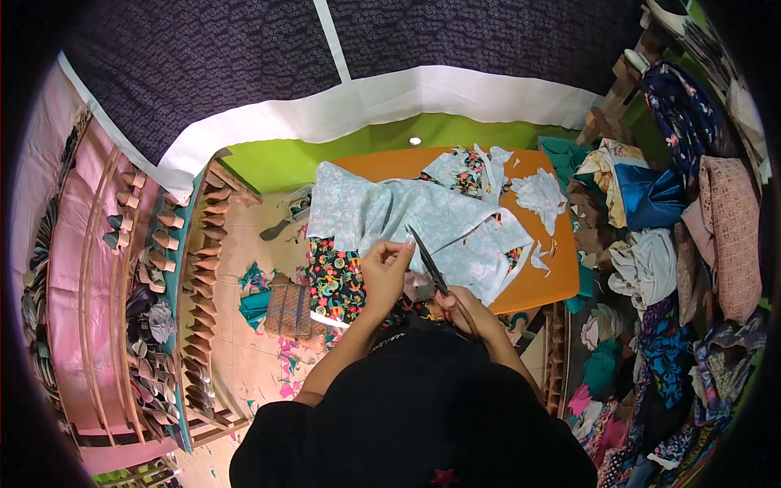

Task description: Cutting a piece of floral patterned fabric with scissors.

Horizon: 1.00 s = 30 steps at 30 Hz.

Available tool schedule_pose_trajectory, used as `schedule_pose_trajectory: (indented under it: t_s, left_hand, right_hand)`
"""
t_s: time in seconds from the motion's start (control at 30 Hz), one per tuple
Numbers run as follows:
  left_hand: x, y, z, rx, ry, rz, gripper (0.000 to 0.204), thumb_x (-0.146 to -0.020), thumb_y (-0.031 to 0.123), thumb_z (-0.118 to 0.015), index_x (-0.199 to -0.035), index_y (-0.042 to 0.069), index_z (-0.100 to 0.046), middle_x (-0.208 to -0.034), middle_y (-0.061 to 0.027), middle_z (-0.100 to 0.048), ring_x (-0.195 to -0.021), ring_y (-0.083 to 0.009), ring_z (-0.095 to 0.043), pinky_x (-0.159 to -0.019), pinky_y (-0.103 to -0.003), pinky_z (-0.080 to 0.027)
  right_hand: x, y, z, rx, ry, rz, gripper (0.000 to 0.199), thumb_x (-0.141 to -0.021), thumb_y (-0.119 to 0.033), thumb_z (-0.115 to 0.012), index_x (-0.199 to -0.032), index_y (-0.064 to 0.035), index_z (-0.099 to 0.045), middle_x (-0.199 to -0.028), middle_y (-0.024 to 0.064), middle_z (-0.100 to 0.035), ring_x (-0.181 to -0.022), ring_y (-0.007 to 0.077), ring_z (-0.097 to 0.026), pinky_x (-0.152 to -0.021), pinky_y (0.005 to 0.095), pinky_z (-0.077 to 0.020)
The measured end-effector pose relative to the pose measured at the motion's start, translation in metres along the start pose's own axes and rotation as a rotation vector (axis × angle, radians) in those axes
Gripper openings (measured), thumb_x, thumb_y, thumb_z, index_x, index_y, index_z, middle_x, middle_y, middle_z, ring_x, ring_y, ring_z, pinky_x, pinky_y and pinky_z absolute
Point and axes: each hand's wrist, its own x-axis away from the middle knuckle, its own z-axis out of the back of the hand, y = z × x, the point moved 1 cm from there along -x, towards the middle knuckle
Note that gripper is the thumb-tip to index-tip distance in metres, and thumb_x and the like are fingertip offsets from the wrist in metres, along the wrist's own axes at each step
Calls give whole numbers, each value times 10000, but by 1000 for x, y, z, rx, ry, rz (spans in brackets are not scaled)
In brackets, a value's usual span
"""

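Two bare hands work at the middle of the frame, over a wide piece of printed fabric (pixel 366 203) spread on an orange table (pixel 561 281) with rounded corners. Most of the cloth shows a pale blue-grey face with a faint pattern, creased in soft ridges; at its lower left, black cloth (pixel 338 281) with a dense multicoloured floral print shows, ending in a narrow white edge. Small patches of the same dark print show near its right end. Pale, jagged cloth scraps (pixel 539 199) lie on the table to the right.

The right hand (pixel 472 313) has its grip closed around a pair of long, dark metal scissors (pixel 431 264), whose tip points to the upper left. The left hand (pixel 386 272) brings thumb and forefinger together beside the tip; whether cloth is caught in that grip, I cannot tell.

The scissors' handles are mostly covered by the fingers, and how far the blades are parted is hard to make out. The person's black top (pixel 415 407) and forearms hide the fabric's near edge. At far left, the wooden shoe racks (pixel 106 285) are cut off by the dark lens rim.
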Motion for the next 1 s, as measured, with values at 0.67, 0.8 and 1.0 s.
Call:
schedule_pose_trajectory:
  t_s: [0.67, 0.8, 1.0]
  left_hand:
    - [6, 0, -2, -42, -50, 24, 183, -762, 135, -629, -719, -26, -553, -579, -4, -531, -498, -25, -455, -445, -163, -358]
    - [8, 4, -2, -73, -81, 30, 181, -762, 135, -630, -713, -23, -556, -572, 5, -523, -500, -19, -440, -443, -156, -334]
    - [10, 4, -2, -54, -103, 46, 179, -764, 133, -628, -714, -24, -558, -564, 16, -510, -495, -14, -423, -435, -159, -318]
  right_hand:
    - [1, 2, 2, 27, 13, 26, 512, -719, -508, -363, -690, -5, -452, -583, 111, -452, -576, 224, -473, -524, 306, -377]
    - [2, 4, 4, -106, -23, 90, 720, -646, -748, -358, -676, -32, -437, -560, 5, -431, -535, 83, -430, -476, 228, -357]
    - [1, 4, 1, -7, 12, -21, 736, -642, -754, -345, -672, -25, -445, -568, 18, -465, -540, 97, -451, -486, 231, -369]
